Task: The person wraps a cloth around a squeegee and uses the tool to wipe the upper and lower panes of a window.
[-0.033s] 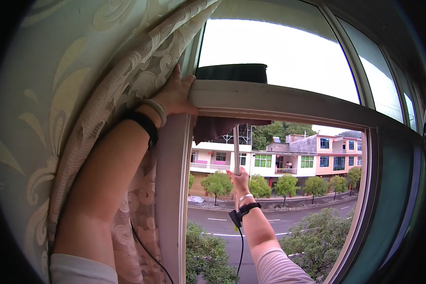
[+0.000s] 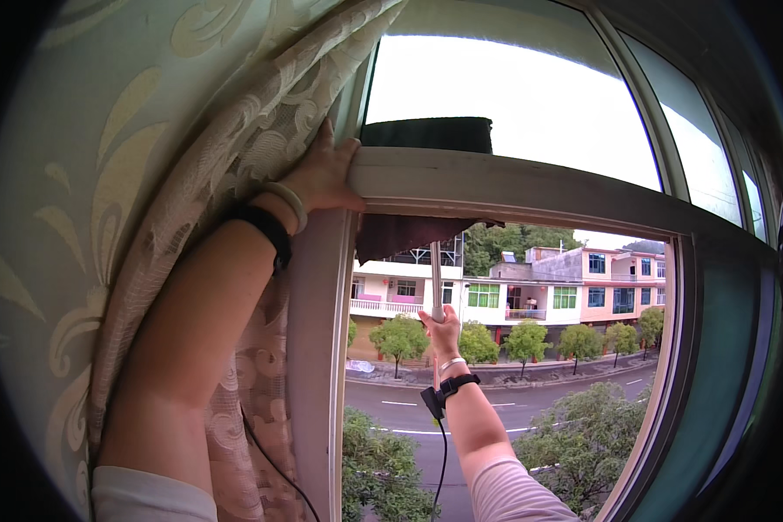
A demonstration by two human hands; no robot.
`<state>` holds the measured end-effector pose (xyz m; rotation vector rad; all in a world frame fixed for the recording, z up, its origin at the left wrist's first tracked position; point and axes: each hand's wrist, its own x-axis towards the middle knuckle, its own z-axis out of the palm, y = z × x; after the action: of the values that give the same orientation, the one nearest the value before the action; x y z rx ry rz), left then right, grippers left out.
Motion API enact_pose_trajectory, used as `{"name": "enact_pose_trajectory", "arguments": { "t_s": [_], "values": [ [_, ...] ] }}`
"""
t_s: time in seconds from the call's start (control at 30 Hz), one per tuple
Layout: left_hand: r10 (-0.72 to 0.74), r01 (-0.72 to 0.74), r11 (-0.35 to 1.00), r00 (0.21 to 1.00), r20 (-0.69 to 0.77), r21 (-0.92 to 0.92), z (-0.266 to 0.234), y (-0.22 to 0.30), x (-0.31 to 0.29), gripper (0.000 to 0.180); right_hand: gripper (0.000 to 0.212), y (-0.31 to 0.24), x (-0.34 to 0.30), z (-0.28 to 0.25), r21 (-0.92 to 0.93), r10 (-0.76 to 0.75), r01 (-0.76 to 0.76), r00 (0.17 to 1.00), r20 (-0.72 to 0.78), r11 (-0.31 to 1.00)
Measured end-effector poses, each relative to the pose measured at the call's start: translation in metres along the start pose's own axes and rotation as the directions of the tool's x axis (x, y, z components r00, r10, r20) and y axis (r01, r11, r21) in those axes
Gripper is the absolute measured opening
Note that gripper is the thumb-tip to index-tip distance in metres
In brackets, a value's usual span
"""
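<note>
My left hand (image 2: 324, 174) rests high on the left corner of the window frame (image 2: 496, 177), fingers spread and pressed against it beside the lace curtain (image 2: 235, 161). Out through the opening reaches my right hand (image 2: 445, 332), its fingers wrapped round a light metal pole (image 2: 437, 283). The pole stands nearly upright, and its upper end goes out of sight behind a dark reddish-brown cloth-like piece (image 2: 400, 237) with a ragged edge. That piece hangs just under the crossbar. Whether the pole touches it, I cannot tell.
A dark, flat-topped object (image 2: 431, 135) shows behind the upper pane. A glass sash (image 2: 722, 348) stands at the right. Outside lie a road (image 2: 409, 416), trees (image 2: 400, 337) and a row of buildings (image 2: 565, 300). A black cable (image 2: 444, 470) hangs from my right wrist.
The ragged edge of the reddish-brown piece has shifted and covers slightly more of the pole's top. My right hand has barely moved; my left hand stays in place.
</note>
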<state>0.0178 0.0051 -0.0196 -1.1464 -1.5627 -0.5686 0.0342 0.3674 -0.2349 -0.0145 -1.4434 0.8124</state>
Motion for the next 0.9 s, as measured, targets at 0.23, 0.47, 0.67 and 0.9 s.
{"name": "enact_pose_trajectory", "arguments": {
  "t_s": [0.23,0.47,0.67,0.9],
  "values": [
    [-0.03,0.029,0.999,1.0,0.01,0.017,0.0,0.004,0.0,0.105,0.025,-0.011,-0.01,0.003,-0.398,-0.112,0.016,0.969,-0.219,0.917],
    [-0.032,0.032,0.999,0.999,0.023,0.003,-0.003,0.002,-0.003,0.106,0.029,-0.027,-0.003,0.005,-0.053,0.311,-0.307,0.926,0.214,0.95],
    [0.003,-0.004,1.0,1.0,-0.014,-0.031,0.004,0.0,0.002,0.103,0.027,-0.014,-0.002,-0.01,0.121,0.273,-0.347,0.873,0.404,0.93],
    [0.03,-0.029,0.999,0.999,-0.034,0.016,0.003,-0.002,0.0,0.101,0.026,-0.009,0.001,0.005,0.085,0.292,-0.362,0.85,0.438,0.928]
  ]
}}
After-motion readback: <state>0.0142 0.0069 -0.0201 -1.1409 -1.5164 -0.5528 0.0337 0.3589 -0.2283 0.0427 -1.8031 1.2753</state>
